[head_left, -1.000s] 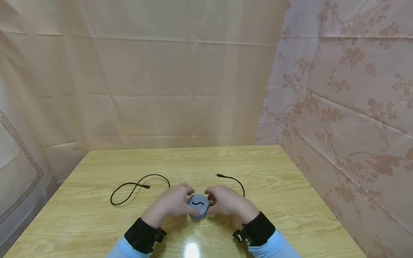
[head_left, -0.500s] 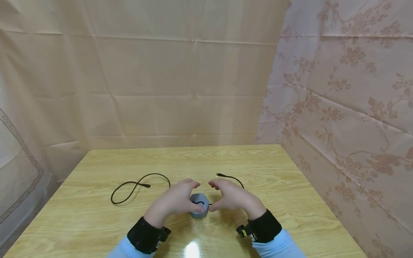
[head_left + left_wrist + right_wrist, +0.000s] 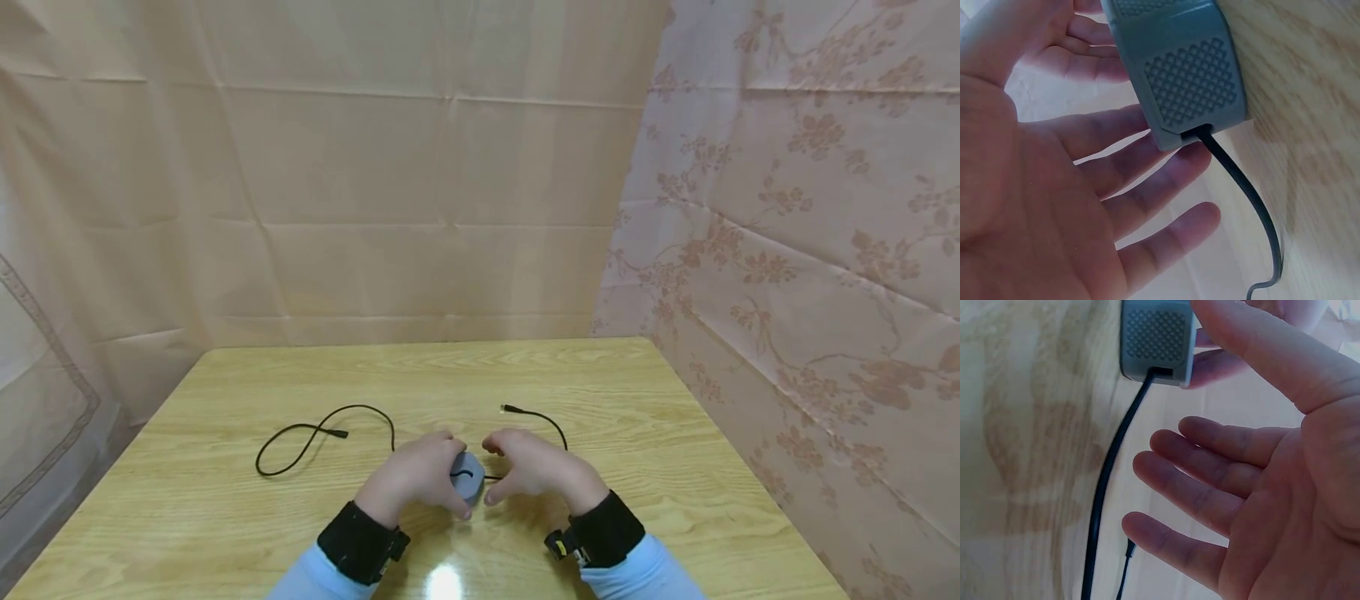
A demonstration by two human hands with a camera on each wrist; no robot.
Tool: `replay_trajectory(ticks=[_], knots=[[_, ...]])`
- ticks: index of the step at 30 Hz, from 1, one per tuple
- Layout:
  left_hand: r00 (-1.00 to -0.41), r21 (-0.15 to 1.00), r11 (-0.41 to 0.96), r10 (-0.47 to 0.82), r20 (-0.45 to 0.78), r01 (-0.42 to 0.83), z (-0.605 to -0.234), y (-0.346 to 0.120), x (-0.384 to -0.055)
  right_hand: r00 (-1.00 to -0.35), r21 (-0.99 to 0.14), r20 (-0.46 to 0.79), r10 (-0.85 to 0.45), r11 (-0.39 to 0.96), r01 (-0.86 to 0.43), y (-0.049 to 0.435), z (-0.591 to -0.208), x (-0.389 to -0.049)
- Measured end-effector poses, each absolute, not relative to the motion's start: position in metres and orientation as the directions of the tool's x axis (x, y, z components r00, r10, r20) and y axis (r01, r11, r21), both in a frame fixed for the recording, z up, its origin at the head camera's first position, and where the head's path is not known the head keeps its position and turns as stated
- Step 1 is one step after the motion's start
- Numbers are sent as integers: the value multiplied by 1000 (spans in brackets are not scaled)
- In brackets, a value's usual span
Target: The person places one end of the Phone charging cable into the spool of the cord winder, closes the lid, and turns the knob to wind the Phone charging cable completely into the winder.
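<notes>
On the table between my hands sits a small grey cable winder (image 3: 468, 477). Its sides carry textured panels, and a black curve shows on its top in the head view. A black cable (image 3: 1247, 190) comes out of a slot in one side in the left wrist view; cable also leaves a slot in the right wrist view. My left hand (image 3: 422, 475) reaches around the winder's left side, thumb in front and fingers behind, fairly straight, with fingertips right at the case. On the other side my right hand (image 3: 542, 468) is spread, thumb apart from fingers, holding nothing.
One cable end lies in a loop at left, with a black plug (image 3: 341, 433). The other end curves behind my right hand to a second plug (image 3: 513, 408). Beneath is a wood-grain table (image 3: 660, 500); beige cloth (image 3: 337, 183) hangs behind.
My left hand has shifted right and slightly toward me, covering more of the winder's left side. The right hand drew back from the winder, then came slightly nearer. Both cable ends lie where they were.
</notes>
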State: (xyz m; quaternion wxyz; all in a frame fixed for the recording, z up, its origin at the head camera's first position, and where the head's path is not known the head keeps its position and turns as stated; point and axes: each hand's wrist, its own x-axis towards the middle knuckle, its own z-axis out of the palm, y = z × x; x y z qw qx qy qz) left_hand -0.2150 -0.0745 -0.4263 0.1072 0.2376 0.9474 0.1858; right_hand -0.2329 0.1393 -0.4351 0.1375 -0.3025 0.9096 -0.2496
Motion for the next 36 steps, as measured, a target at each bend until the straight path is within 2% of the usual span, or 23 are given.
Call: replay_trajectory(ticks=[14,20,25,30,36], knots=[[-863,386,841,472,-180,380,-436,-73,-220,-788,-482,-136,-600,735,-477,130,-441,-230],[-861,382,839,477,-174,388,-440,-75,-224,-794,-514,-136,-593,727,-455,133,-441,-230],[-861,424,815,489,-138,395,-435,-83,-226,-800,-562,-121,-588,705,-433,139,-437,-232],[-859,481,770,508,-65,419,-425,-92,-226,-820,-598,-35,-572,669,-441,146,-428,-234],[-871,519,727,486,75,451,-410,-99,-224,-814,-647,148,-561,568,-509,155,-411,-231]])
